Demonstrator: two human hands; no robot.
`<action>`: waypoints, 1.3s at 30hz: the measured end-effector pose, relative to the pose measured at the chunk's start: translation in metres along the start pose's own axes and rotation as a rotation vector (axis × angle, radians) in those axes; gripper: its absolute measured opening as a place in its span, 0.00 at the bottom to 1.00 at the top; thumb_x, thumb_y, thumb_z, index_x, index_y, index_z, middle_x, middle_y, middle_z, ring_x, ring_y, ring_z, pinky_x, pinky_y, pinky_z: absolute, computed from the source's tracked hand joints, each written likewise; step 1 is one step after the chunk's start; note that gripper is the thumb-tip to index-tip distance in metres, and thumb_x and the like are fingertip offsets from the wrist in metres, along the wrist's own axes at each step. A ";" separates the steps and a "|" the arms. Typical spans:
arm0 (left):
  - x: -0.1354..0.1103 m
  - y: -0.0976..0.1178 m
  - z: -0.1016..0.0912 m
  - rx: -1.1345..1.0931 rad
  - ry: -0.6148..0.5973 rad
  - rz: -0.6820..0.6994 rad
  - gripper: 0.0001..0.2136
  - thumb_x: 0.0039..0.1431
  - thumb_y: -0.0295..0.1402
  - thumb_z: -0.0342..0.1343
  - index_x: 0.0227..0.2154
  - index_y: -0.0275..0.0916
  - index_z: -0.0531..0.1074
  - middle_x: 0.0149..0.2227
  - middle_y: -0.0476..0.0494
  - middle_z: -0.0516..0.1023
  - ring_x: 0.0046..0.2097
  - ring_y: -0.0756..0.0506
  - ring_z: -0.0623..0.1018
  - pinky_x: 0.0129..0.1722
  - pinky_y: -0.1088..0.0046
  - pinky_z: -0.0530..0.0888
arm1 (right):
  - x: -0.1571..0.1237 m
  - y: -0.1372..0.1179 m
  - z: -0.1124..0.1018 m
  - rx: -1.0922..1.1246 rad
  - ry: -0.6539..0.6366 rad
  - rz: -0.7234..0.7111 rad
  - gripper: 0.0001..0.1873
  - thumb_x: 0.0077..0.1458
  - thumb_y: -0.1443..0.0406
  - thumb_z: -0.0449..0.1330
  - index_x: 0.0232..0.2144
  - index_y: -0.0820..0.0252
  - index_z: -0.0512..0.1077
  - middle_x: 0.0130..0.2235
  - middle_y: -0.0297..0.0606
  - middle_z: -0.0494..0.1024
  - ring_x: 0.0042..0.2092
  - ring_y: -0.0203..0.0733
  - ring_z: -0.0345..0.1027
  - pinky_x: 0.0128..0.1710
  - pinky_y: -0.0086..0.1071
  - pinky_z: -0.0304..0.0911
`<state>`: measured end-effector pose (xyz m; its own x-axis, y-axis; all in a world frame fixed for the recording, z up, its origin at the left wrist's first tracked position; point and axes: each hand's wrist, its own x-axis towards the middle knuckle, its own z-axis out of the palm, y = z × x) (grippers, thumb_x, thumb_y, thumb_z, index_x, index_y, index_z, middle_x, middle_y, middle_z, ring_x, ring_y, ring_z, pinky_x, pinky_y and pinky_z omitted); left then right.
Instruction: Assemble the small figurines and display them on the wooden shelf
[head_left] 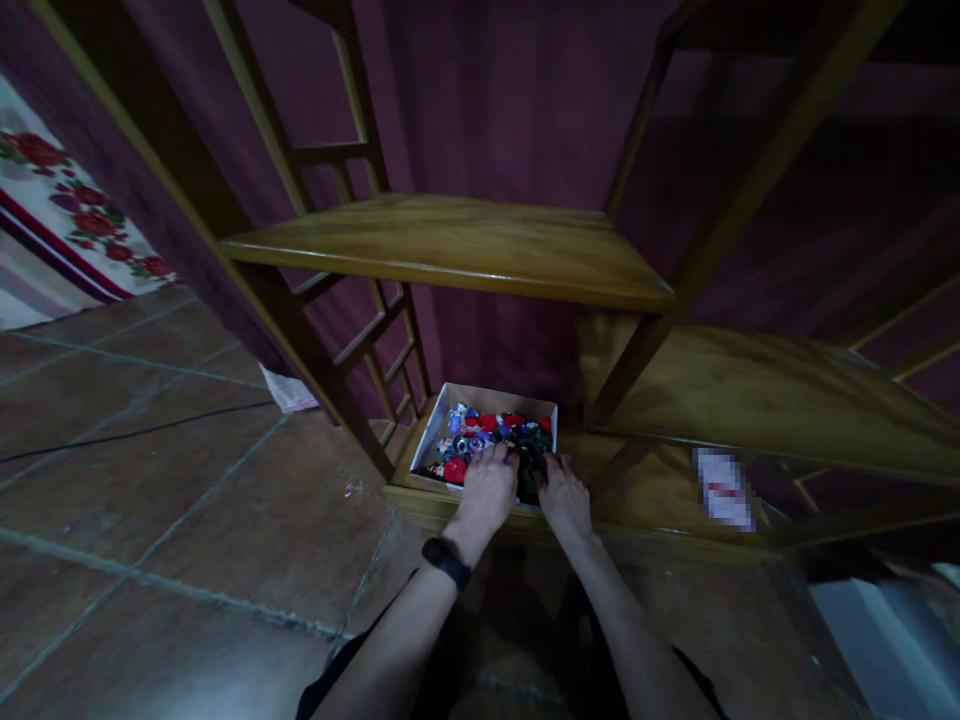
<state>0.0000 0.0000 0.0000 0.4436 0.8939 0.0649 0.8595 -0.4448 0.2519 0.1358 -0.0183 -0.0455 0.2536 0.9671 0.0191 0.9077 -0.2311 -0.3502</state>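
Box (502,402), oblong white cardboard | left hand (490,488), right hand (565,494) at its front; fingers' hold: I can't tell | digging could spill red trinkets (454,470)

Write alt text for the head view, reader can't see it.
A person's left hand, black band on its wrist, and right hand are at a shallow box of small, colourful items on a low wooden shelf. Behind hangs a purple curtain; brown tiled floor shows at picture left.
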 end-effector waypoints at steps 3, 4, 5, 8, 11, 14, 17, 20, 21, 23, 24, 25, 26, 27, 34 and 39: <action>-0.001 0.009 0.008 0.031 -0.017 0.021 0.14 0.58 0.26 0.43 0.44 0.37 0.69 0.48 0.34 0.68 0.50 0.39 0.67 0.49 0.60 0.63 | 0.003 0.003 0.002 0.136 0.001 0.015 0.16 0.55 0.67 0.49 0.46 0.56 0.66 0.45 0.43 0.71 0.42 0.44 0.71 0.39 0.33 0.62; -0.001 0.011 0.010 0.044 -0.015 0.015 0.14 0.58 0.26 0.43 0.44 0.36 0.69 0.48 0.34 0.68 0.51 0.39 0.67 0.49 0.59 0.63 | 0.004 0.004 0.003 0.184 0.005 0.016 0.16 0.54 0.67 0.49 0.45 0.56 0.67 0.43 0.42 0.72 0.43 0.43 0.70 0.41 0.32 0.62; -0.001 0.013 0.012 0.058 -0.013 0.004 0.14 0.58 0.26 0.43 0.45 0.36 0.69 0.49 0.33 0.68 0.51 0.38 0.66 0.49 0.58 0.63 | 0.004 0.005 0.003 0.228 0.013 0.016 0.15 0.54 0.67 0.49 0.44 0.57 0.67 0.42 0.42 0.73 0.43 0.43 0.70 0.42 0.32 0.62; -0.001 0.019 0.015 0.082 0.010 -0.040 0.15 0.58 0.26 0.43 0.46 0.35 0.69 0.51 0.32 0.67 0.51 0.37 0.67 0.49 0.57 0.62 | 0.003 0.007 0.005 0.334 0.041 0.018 0.14 0.54 0.67 0.49 0.43 0.57 0.68 0.40 0.41 0.74 0.43 0.42 0.70 0.42 0.31 0.62; -0.001 0.022 0.015 0.026 0.065 -0.125 0.17 0.59 0.29 0.43 0.50 0.38 0.66 0.52 0.33 0.67 0.51 0.38 0.68 0.49 0.58 0.63 | -0.001 0.007 0.004 0.398 0.076 0.024 0.15 0.54 0.66 0.49 0.43 0.57 0.68 0.41 0.41 0.73 0.41 0.42 0.70 0.41 0.31 0.62; 0.002 0.017 0.015 -0.128 0.112 -0.328 0.20 0.59 0.34 0.45 0.55 0.40 0.60 0.49 0.36 0.71 0.46 0.42 0.72 0.46 0.65 0.65 | -0.004 0.008 0.003 0.443 0.131 0.028 0.15 0.54 0.66 0.49 0.44 0.57 0.68 0.41 0.42 0.73 0.40 0.42 0.70 0.41 0.33 0.63; 0.006 0.006 0.019 -0.367 0.158 -0.457 0.20 0.58 0.37 0.48 0.52 0.36 0.62 0.46 0.36 0.73 0.44 0.43 0.74 0.42 0.69 0.67 | -0.008 0.009 0.001 0.498 0.180 0.004 0.15 0.54 0.65 0.49 0.44 0.57 0.67 0.43 0.43 0.71 0.41 0.43 0.69 0.41 0.34 0.63; 0.010 -0.002 0.030 -0.655 0.173 -0.508 0.16 0.56 0.39 0.51 0.45 0.35 0.68 0.36 0.39 0.77 0.38 0.45 0.75 0.37 0.71 0.69 | -0.011 0.011 -0.003 0.562 0.207 -0.043 0.15 0.54 0.64 0.49 0.44 0.56 0.67 0.44 0.43 0.70 0.43 0.43 0.67 0.42 0.34 0.63; 0.011 -0.002 0.034 -0.751 0.174 -0.508 0.14 0.55 0.39 0.51 0.41 0.35 0.70 0.33 0.41 0.77 0.36 0.46 0.75 0.34 0.72 0.69 | -0.012 0.012 -0.005 0.582 0.211 -0.062 0.15 0.54 0.64 0.49 0.44 0.56 0.67 0.44 0.43 0.70 0.43 0.43 0.67 0.43 0.35 0.63; 0.013 0.000 0.041 -0.954 0.167 -0.478 0.12 0.55 0.39 0.51 0.33 0.35 0.71 0.27 0.44 0.76 0.31 0.48 0.75 0.30 0.75 0.69 | -0.014 0.015 -0.009 0.620 0.219 -0.095 0.15 0.54 0.63 0.49 0.44 0.56 0.67 0.44 0.43 0.69 0.44 0.43 0.66 0.44 0.35 0.62; 0.013 0.003 0.043 -1.061 0.156 -0.461 0.12 0.54 0.40 0.51 0.31 0.35 0.71 0.25 0.46 0.75 0.28 0.49 0.74 0.28 0.76 0.68 | -0.015 0.017 -0.010 0.639 0.222 -0.105 0.15 0.54 0.63 0.49 0.44 0.57 0.67 0.44 0.43 0.69 0.44 0.43 0.66 0.45 0.36 0.62; 0.012 0.006 0.045 -1.165 0.147 -0.453 0.12 0.54 0.40 0.52 0.30 0.35 0.70 0.23 0.47 0.74 0.26 0.50 0.73 0.26 0.77 0.68 | -0.016 0.019 -0.011 0.658 0.222 -0.113 0.15 0.55 0.63 0.49 0.44 0.57 0.67 0.44 0.43 0.69 0.44 0.43 0.66 0.45 0.36 0.62; 0.011 0.009 0.046 -1.262 0.144 -0.460 0.11 0.53 0.40 0.53 0.29 0.34 0.69 0.22 0.48 0.73 0.24 0.51 0.72 0.24 0.78 0.67 | -0.016 0.021 -0.011 0.677 0.218 -0.119 0.15 0.54 0.63 0.49 0.43 0.57 0.67 0.44 0.43 0.70 0.44 0.42 0.66 0.45 0.36 0.62; 0.010 0.011 0.045 -1.347 0.150 -0.481 0.11 0.52 0.39 0.55 0.29 0.34 0.69 0.21 0.49 0.73 0.23 0.52 0.72 0.23 0.78 0.67 | -0.016 0.023 -0.010 0.696 0.206 -0.123 0.15 0.54 0.63 0.50 0.44 0.57 0.67 0.44 0.43 0.70 0.44 0.42 0.66 0.46 0.36 0.62; -0.012 0.017 0.032 -1.643 0.264 -0.601 0.13 0.46 0.36 0.62 0.32 0.33 0.69 0.25 0.45 0.76 0.24 0.52 0.74 0.24 0.79 0.69 | -0.013 0.031 0.006 0.841 0.080 -0.120 0.21 0.52 0.62 0.52 0.49 0.57 0.64 0.46 0.42 0.73 0.42 0.41 0.70 0.44 0.36 0.64; -0.024 0.019 0.026 -1.711 0.360 -0.616 0.14 0.43 0.34 0.64 0.32 0.34 0.69 0.28 0.44 0.78 0.27 0.51 0.76 0.26 0.78 0.70 | -0.012 0.025 0.004 1.062 0.023 -0.096 0.22 0.50 0.59 0.56 0.48 0.57 0.67 0.45 0.41 0.75 0.44 0.44 0.70 0.46 0.39 0.64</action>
<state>0.0128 -0.0316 -0.0222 -0.0598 0.9570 -0.2840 -0.4047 0.2368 0.8833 0.1545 -0.0350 -0.0582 0.2129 0.9716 0.1035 0.1703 0.0674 -0.9831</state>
